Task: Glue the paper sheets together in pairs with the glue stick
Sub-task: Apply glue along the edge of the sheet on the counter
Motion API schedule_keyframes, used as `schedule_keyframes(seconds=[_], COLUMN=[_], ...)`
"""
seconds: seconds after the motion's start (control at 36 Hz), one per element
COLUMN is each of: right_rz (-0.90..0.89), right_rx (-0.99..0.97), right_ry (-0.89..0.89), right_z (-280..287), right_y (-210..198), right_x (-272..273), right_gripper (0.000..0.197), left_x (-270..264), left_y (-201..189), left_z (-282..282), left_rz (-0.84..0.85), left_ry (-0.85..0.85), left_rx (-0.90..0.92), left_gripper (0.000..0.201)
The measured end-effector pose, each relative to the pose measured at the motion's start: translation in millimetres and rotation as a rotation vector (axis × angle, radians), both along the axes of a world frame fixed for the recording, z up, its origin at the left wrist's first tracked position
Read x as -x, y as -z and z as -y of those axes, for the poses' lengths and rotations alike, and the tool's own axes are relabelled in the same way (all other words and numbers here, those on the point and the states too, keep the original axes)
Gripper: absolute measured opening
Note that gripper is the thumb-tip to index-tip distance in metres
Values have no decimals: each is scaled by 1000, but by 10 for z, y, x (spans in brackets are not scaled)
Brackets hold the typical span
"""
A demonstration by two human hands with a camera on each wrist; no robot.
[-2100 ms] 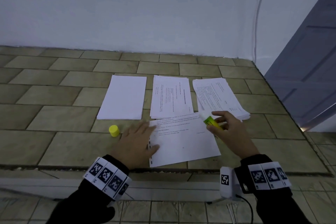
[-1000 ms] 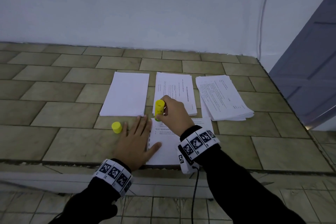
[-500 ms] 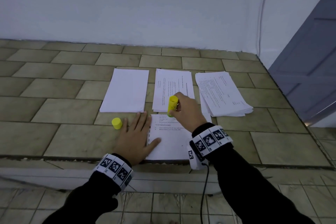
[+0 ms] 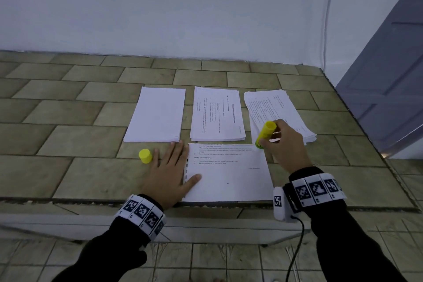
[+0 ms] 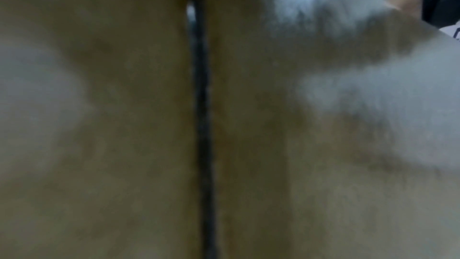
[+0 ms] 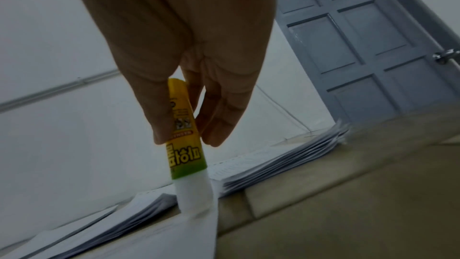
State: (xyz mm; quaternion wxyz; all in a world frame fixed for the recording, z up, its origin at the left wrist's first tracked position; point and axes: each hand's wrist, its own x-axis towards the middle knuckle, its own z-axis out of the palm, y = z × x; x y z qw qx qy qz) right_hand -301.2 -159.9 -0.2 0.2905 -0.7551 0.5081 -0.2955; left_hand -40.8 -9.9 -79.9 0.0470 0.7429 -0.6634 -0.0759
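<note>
The glue stick (image 4: 265, 134) is gripped by the right hand (image 4: 283, 144) at the sheet's (image 4: 229, 178) 1 o'clock corner; the sheet is pinned by the flat left hand (image 4: 168, 173). Gluing appears under way; pairing remains.

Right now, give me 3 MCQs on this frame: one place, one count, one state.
1. Where is the cap?
A. left of the left hand
B. on the right stack
C. on the glue stick

2. How many paper stacks lie behind the near sheet?
A. one
B. three
C. five

3. What is the right hand doing?
A. lying flat on tile
B. gripping the glue stick, tip on the sheet's far right corner
C. lifting a stack

Answers:
1 A: it stands on the tile beside the fingers.
2 B: blank, middle and right stacks.
3 B: right wrist view shows the white tip on paper.
</note>
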Motion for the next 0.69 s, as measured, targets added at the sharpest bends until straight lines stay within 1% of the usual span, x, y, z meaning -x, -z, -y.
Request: schedule_keyframes(seconds=[0.06, 0.11, 0.17, 0.25, 0.39, 0.53, 0.69], right_rz=[70, 103, 119, 97, 30, -5, -64], right_rx=[4, -2, -33, -66, -96, -73, -32], right_ry=[-29, -94, -190, -322, -467, -515, -511], right_z=[-79, -172, -274, -422, -587, -646, -646], right_y=[-22, -34, -43, -43, 24, 77, 62], right_x=[-80, -193, -324, -555, -887, -1037, -1038], right_gripper=[12, 10, 13, 17, 17, 16, 16], left_x=[-1, -2, -1, -1, 5, 12, 7], left_y=[-10, -5, -6, 16, 7, -16, -19], left_z=[-1, -3, -3, 11, 6, 0, 21], left_rz=[-5, -2, -12, -3, 41, 59, 69], left_ry=[-2, -4, -4, 0, -2, 2, -5], left_rx=[10, -6, 1, 17, -8, -29, -58], left_gripper=[95, 95, 95, 95, 98, 101, 102])
